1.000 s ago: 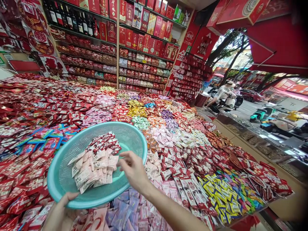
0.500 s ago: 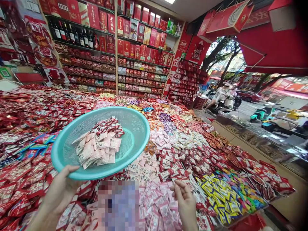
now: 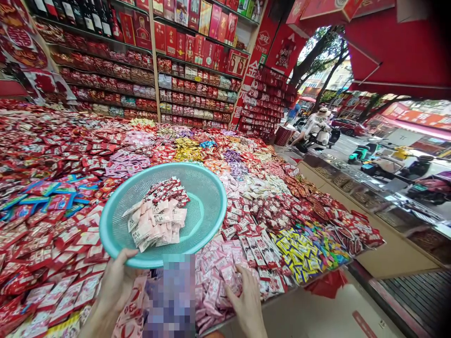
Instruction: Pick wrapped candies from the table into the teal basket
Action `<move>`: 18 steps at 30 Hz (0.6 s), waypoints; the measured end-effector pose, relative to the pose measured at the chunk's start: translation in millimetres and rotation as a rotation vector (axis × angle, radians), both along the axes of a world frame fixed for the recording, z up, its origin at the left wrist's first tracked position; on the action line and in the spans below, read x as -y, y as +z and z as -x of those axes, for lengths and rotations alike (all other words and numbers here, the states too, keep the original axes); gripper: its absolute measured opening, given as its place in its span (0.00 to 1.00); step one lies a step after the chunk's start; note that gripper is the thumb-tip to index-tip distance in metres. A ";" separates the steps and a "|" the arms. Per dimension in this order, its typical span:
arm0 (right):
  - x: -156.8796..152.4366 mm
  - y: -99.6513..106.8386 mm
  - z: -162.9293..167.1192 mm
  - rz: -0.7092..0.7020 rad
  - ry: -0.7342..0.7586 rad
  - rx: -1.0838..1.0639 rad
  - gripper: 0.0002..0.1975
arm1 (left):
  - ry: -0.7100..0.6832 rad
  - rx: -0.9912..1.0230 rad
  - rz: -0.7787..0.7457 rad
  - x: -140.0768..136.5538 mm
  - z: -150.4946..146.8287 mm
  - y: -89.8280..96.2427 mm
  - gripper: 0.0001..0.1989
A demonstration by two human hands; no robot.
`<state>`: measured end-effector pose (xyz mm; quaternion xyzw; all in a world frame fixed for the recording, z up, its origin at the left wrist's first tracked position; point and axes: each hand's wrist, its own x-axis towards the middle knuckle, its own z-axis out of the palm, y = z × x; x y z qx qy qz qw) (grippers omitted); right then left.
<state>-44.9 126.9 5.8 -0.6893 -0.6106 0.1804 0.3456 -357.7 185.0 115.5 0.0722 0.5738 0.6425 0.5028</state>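
Note:
My left hand grips the near left rim of a turquoise plastic basket, thumb over the edge. Inside the basket lie a pile of pale pink candy packets and, behind it, some dark red and white packets. My right hand is at the heap of pink wrapped candies, thumb and fingers spread apart, at or just over the packets. Whether the fingertips touch them I cannot tell. Red and white long packets lie just beyond that hand. A blurred patch hides the area between my hands.
Heaps of wrapped sweets cover the display, with yellow packets at right and blue-red ones at left. Shelves of red boxes and bottles stand behind. A person is by scooters outside.
My right hand has moved left and down to the pink candies, and its fingers have spread. The basket sits slightly farther right in view, still in my left hand. The view has tilted down.

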 end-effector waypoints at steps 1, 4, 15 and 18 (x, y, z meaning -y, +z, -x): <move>2.1 -1.7 0.8 0.011 -0.002 0.037 0.26 | -0.008 0.004 0.000 2.0 -3.3 -3.5 0.11; 4.2 -4.3 5.1 0.030 -0.023 0.098 0.27 | -0.030 0.006 -0.010 6.3 -11.0 -13.1 0.14; -8.3 9.4 11.8 0.093 -0.046 -0.055 0.28 | -0.044 0.007 -0.004 7.0 -15.0 -33.3 0.18; -12.5 22.4 10.3 0.093 -0.068 -0.217 0.29 | -0.044 0.007 0.001 7.3 -14.7 -33.1 0.19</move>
